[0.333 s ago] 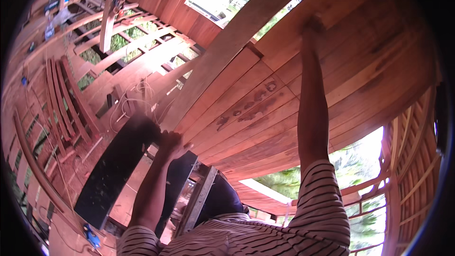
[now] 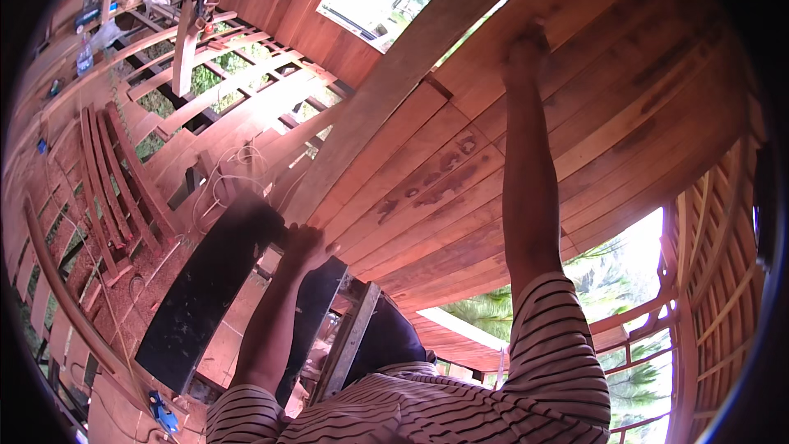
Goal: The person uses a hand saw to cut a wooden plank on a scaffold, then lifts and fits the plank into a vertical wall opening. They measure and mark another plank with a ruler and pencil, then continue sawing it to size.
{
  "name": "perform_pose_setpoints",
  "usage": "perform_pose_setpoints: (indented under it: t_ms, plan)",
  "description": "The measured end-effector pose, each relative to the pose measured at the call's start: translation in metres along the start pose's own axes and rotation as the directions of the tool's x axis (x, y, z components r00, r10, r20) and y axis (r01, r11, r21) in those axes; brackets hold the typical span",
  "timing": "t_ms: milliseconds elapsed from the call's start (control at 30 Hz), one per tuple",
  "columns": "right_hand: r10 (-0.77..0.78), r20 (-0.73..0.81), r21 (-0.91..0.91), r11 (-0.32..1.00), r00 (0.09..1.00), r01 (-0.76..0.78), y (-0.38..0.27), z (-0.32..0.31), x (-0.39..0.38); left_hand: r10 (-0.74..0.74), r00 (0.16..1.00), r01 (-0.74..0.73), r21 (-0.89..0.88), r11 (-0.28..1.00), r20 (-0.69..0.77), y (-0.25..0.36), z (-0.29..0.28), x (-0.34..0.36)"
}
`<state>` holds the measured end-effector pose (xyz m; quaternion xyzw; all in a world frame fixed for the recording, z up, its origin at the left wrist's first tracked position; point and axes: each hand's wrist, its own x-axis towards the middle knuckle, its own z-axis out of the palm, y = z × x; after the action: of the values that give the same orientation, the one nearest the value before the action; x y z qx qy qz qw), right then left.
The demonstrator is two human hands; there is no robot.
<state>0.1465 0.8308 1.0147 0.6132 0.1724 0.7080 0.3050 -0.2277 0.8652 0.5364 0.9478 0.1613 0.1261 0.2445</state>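
My right arm reaches up across a wall of reddish wooden planks (image 2: 460,230). The right hand (image 2: 526,53) is against the upper planks, blurred and in shadow, so its fingers cannot be made out. Lower down, my left hand (image 2: 306,248) is closed at the planks' lower left end, beside the top of a dark board (image 2: 209,296). Its fingers are curled over, and what they grip is hidden. A long, pale beam (image 2: 386,74) runs slantwise along the planks' upper edge. Dark stains mark several planks near the middle.
Below on the left lie several loose wood strips (image 2: 107,173), a coil of pale cord (image 2: 234,168) and a blue tool (image 2: 163,413). Open gaps show between floor joists (image 2: 222,74). A narrow wooden rail (image 2: 349,337) stands close to my body. Curved slats (image 2: 723,279) rise at right.
My right hand has shifted slightly left and down over the planks. The left hand stays at nearly the same spot, and the view has tilted a little.
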Motion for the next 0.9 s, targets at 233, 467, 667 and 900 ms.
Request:
perform_pose_setpoints:
  t_ms: [233,467,667,900]
  plan:
    - [-0.058,0.259,0.06,0.997,0.964,0.044,0.019,-0.172,0.002,-0.112,0.994,0.113,0.051,0.992,-0.005,-0.033,-0.008,-0.023]
    - [-0.077,0.031,0.476,0.878,0.997,0.053,0.091,-0.137,0.003,-0.085,0.995,0.083,-0.036,0.996,-0.054,-0.025,0.004,-0.015]
    - [0.141,0.093,0.984,0.136,0.986,-0.112,0.092,-0.128,0.01,-0.071,0.994,0.066,-0.068,0.995,-0.083,-0.03,-0.004,-0.018]
    - [0.093,0.102,0.864,0.485,0.99,-0.134,0.099,-0.106,0.004,-0.069,0.997,0.073,-0.109,0.991,0.039,-0.018,-0.004,-0.007]
